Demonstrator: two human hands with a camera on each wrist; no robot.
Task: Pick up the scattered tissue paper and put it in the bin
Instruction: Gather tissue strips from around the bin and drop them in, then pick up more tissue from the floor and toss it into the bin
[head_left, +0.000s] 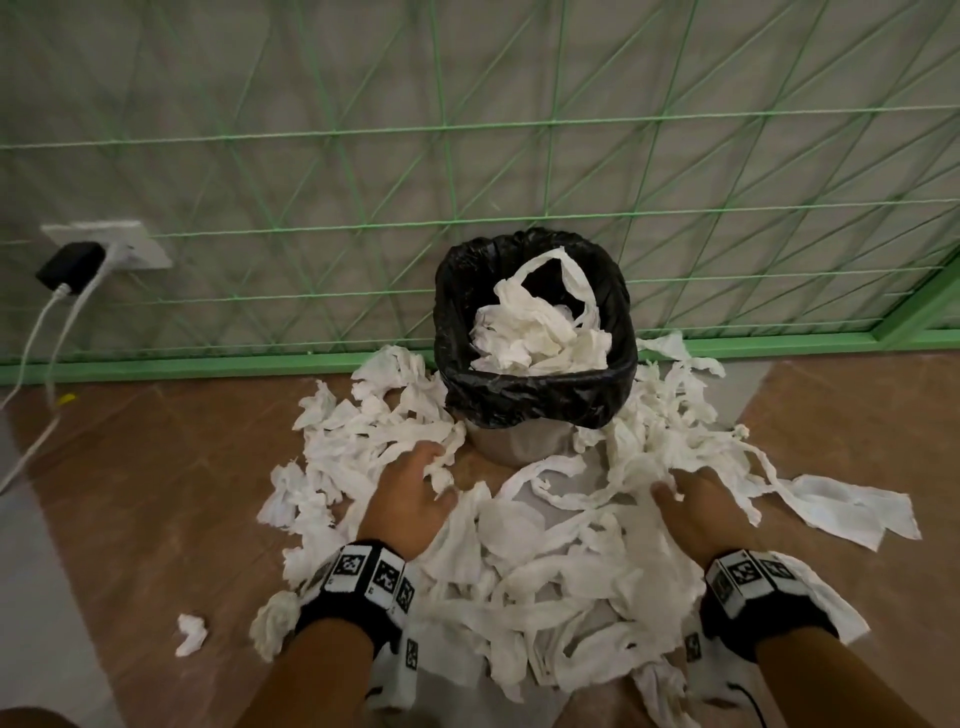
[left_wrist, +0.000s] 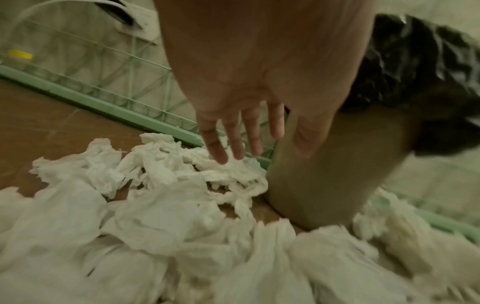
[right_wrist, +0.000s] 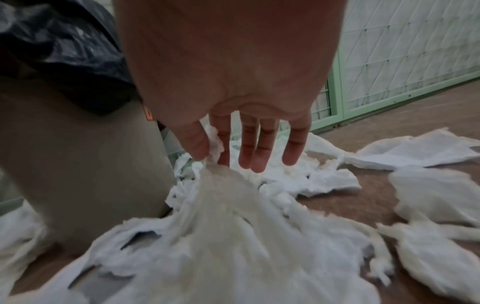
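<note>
A: So, where are the hands?

B: Both reach down into white tissue (head_left: 545, 551) strewn on the floor. Just ahead of them, between the two, stands the bin (head_left: 535, 332), lined with a black bag and already holding a heap of tissue.

A: What is each hand doing?

B: The left hand (head_left: 410, 499) has its fingers spread and fairly straight, the tips touching a crumpled clump left of the bin; it grips nothing yet. The right hand (head_left: 696, 512) pinches a strip between thumb and forefinger, with the other fingers straight, and the strip rises taut from the pile beneath.

A: Why work so close to the bin?

B: Probably because the tissue lies thickest around its base, so each handful needs only a short lift over the rim.

A: Much left?

B: Most of it, I judge, on both sides and behind the wrists.
</note>
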